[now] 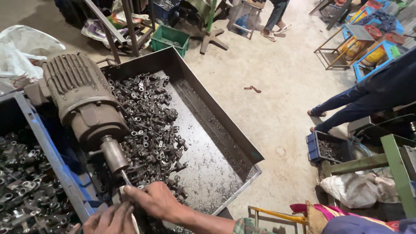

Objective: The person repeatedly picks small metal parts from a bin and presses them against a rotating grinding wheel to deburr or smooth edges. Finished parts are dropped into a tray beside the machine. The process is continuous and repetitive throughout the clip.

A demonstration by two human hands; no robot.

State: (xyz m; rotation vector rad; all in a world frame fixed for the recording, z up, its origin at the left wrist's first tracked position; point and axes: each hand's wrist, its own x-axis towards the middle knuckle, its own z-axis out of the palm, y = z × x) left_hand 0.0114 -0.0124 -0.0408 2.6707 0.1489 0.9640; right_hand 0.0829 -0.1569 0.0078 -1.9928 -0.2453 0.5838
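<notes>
Both hands at the motor's bit

Lower left, our right hand (158, 201) and left hand (110, 219) pinch a small part against the drill bit (125, 177), which slopes down-right from the motor (82, 97).

Green crate (170, 40) on floor beyond tray; blue bin (326, 148) beside seated person's legs (346, 106); white sack (19, 52) far left.
</notes>
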